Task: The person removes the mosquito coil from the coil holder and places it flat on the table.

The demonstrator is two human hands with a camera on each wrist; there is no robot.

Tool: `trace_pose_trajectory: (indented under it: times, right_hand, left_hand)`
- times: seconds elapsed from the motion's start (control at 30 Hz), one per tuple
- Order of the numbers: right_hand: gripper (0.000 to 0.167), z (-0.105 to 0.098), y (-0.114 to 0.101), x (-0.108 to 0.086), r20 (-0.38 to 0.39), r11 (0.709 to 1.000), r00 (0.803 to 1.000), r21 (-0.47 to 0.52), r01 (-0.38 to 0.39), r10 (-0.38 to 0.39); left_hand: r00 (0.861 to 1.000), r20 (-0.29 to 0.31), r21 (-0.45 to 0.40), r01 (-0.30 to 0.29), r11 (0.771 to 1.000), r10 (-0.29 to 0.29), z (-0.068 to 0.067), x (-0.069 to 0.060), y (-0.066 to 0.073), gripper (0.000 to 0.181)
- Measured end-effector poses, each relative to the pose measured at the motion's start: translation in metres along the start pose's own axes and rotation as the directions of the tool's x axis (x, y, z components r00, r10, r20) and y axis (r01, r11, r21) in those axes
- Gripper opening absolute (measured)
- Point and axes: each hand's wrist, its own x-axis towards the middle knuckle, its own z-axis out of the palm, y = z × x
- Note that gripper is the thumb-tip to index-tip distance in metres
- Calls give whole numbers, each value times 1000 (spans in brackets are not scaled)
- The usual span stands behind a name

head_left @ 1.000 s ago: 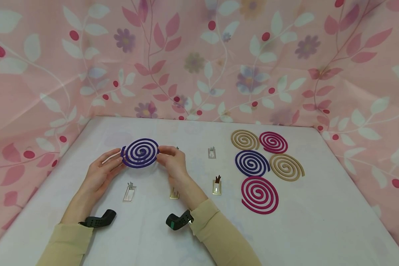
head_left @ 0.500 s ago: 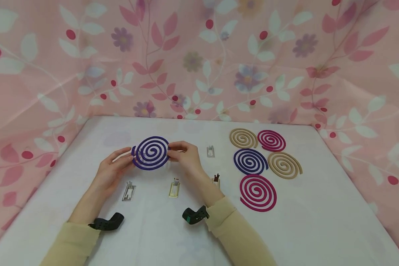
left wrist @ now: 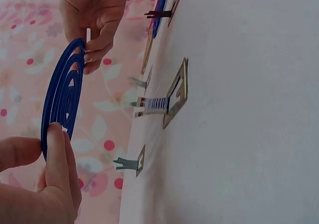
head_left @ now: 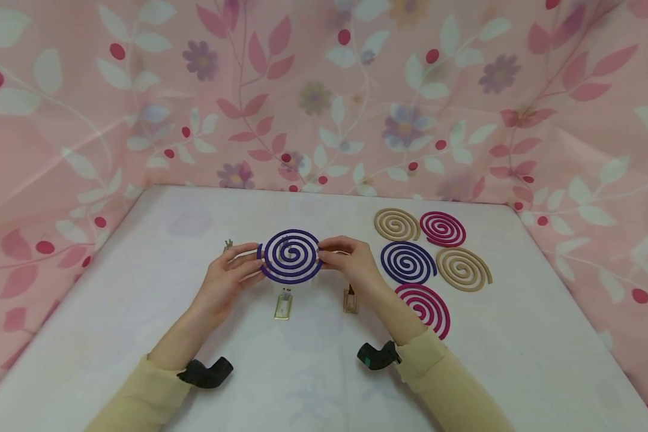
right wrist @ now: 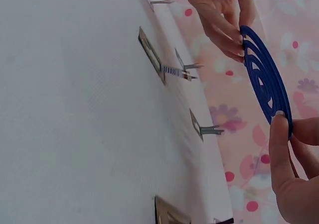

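Observation:
A dark blue spiral mosquito coil (head_left: 290,253) is held level above the table between both hands. My left hand (head_left: 224,283) pinches its left rim between thumb and fingers. On the opposite rim, my right hand (head_left: 360,269) pinches it the same way. Both wrist views show the coil (left wrist: 65,92) nearly edge-on and apart from the table. Below and nearer than the coil stands a small gold metal coil stand (head_left: 283,306) with upright prongs. Another stand shows partly through the coil's gaps. A brownish stand (head_left: 350,301) is beside my right hand.
Several coils lie flat at right: a second blue one (head_left: 408,262), tan ones (head_left: 396,225) (head_left: 464,269) and magenta ones (head_left: 443,228) (head_left: 422,306), the nearest partly behind my right forearm. Prongs of another stand (head_left: 228,245) show behind my left hand. A floral curtain (head_left: 324,96) hangs behind the table.
Both hands have carried the blue coil to the right, from the left stands to over the middle ones. My left hand now hides the front-left stand. The coils on the table have not moved.

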Motion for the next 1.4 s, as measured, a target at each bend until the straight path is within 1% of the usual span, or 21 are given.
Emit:
trace_pose_trajectory:
  times: [0.17,0.3,0.4,0.53,0.67,0.83,1.0,1.13,1.3,1.4]
  right_hand:
    - [25,-23,1,-11,20,999,1000,-33,-15,16]
    - [27,-39,3,-21,21,998,999,-50,-25,26]
    - [29,-51,5,-26,24,997,999,-77,-26,28]
    - [31,-71,10,-29,26,995,999,-95,-25,28]
    - [32,-92,12,-30,31,997,999,-65,-37,39]
    - [35,-116,7,-26,54,999,998,-40,-20,22]
    - [36,-143,4,-26,73,996,997,-90,-3,10]
    - [33,-163,0,-29,78,994,997,-108,-7,15]
    - [28,-187,-5,-32,70,999,997,-37,-22,25]
    - [23,-201,-6,-34,61,1000,998,-5,-20,21]
  left_hand:
    - [1000,11,29,26,999,-26,19,2,-5,47]
    - [999,22,31,28,999,-29,34,3,-10,45]
    - [999,21,43,31,999,-32,44,5,-15,44]
    - [998,36,49,44,998,-46,60,5,-20,43]
    - [999,38,8,36,999,-36,77,9,-24,43]
    - [1000,19,-41,-7,999,8,99,18,-28,40]
    - [1000,21,-88,-21,996,23,121,28,-36,39]
    - [1000,3,-119,-28,993,28,142,35,-41,38]
    - [999,-14,-151,-36,988,34,169,44,-43,35]
    - [999,-19,-155,-40,987,38,185,48,-44,33]
